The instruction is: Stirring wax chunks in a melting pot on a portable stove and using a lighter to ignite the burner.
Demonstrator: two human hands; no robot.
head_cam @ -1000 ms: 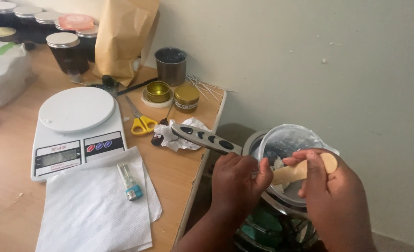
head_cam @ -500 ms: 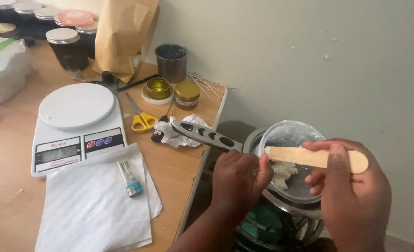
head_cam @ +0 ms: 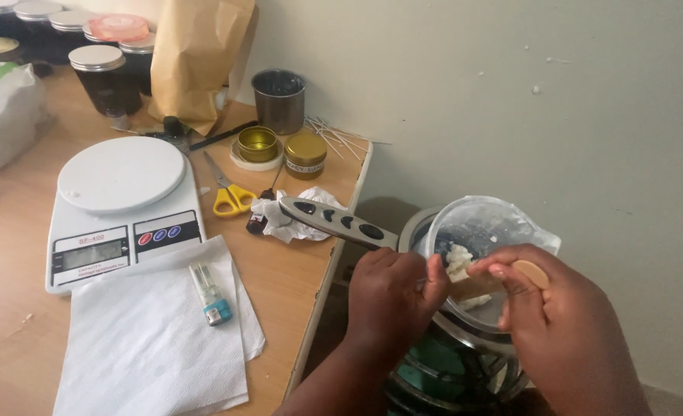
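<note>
Just off the right-hand edge of the wooden table [head_cam: 295, 277], above a metal pot [head_cam: 434, 339], a clear plastic container [head_cam: 476, 231] is held tilted, its mouth turned toward the camera. Its near rim is pinched by the left hand [head_cam: 391, 296], whose fingers are curled shut on the rim and on the silver handle [head_cam: 334, 223] that juts up and left over the table corner. A lump of white crumbly wax [head_cam: 458, 262] lies inside the container, directly between the two hands. The right hand [head_cam: 557, 323] is closed around a flat wooden stick [head_cam: 503, 279], thumb and forefinger clamped near its rounded top end; the lower end is pressed into the wax. Both forearms enter from the bottom of the view, wrists bent inward toward each other.

On the table, one white digital scale [head_cam: 118, 204] is seen, with white paper napkins [head_cam: 157, 339] stacked beside it and one small lighter [head_cam: 210, 294] lying on them. One pair of yellow-handled scissors [head_cam: 230, 192], two small gold tins [head_cam: 284, 150], one metal cup [head_cam: 278, 100], one brown paper bag [head_cam: 199, 54] and a crumpled tissue [head_cam: 295, 216] are counted. Several dark lidded jars [head_cam: 107, 73] are grouped at the far left; their exact number cannot be told.
</note>
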